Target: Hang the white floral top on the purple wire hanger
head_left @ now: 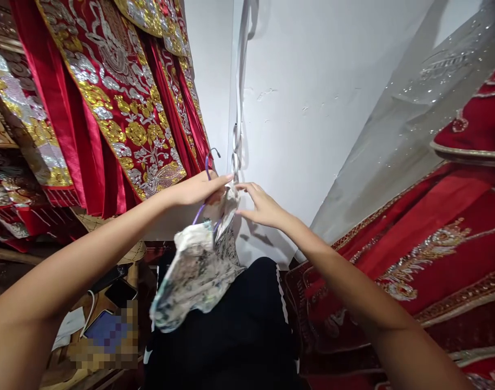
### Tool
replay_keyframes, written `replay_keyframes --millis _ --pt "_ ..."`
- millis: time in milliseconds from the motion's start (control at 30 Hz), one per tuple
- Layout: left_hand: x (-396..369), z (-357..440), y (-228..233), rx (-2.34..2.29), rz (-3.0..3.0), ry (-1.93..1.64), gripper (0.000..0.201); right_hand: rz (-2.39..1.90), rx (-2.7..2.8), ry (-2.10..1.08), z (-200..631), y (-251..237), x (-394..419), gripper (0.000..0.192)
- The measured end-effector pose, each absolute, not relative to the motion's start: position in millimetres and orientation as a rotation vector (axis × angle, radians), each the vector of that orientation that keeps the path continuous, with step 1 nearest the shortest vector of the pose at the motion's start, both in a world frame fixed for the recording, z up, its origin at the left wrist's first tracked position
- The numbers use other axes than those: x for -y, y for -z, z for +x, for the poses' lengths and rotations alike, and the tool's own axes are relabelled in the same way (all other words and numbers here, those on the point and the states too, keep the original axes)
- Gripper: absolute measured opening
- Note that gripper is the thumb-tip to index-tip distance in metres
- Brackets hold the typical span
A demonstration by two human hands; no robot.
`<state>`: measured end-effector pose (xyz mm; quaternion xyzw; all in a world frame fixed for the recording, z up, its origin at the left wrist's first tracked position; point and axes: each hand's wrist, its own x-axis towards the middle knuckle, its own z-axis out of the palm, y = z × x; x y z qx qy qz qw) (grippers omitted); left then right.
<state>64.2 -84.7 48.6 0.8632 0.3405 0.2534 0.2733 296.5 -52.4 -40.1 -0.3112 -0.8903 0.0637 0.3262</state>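
A light garment (199, 276) with a blurred dark and green pattern and a white upper edge hangs before my lap. It is on a purple hanger (207, 168) with a dark hook at the top. My left hand (199, 188) is closed around the hanger near its neck, its thumb stretched out toward the right. From the other side my right hand (262, 207) takes the garment's white upper part between curved fingers and thumb; the fingertips are partly hidden. Right behind the hands dangles a white strap (238, 97) with rings, running down the wall.
Red garments with gold and silver embroidery (125, 108) hang at the left. More red beaded garments (426, 254) and a glittery sheer fabric (410, 103) fill the right. At lower left a wooden surface (137, 273) bears phones (119, 292), a cable and white paper (70, 325).
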Motion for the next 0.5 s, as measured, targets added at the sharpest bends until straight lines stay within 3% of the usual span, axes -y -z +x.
replay_keyframes --millis 67,133,267,500 --pt "92 59 -49 -0.878 2.232 -0.773 0.081 -0.784 2.35 0.041 296 49 48 0.106" --pt "97 58 -52 -0.934 2.128 -0.867 0.083 -0.743 2.316 0.232 291 50 49 0.117" --pt "98 59 -62 -1.085 2.002 -1.094 0.082 -0.643 2.28 0.419 279 30 52 0.101" --pt "64 4 -74 -1.11 1.755 -1.209 0.089 -0.813 2.262 0.309 304 -27 8 0.078"
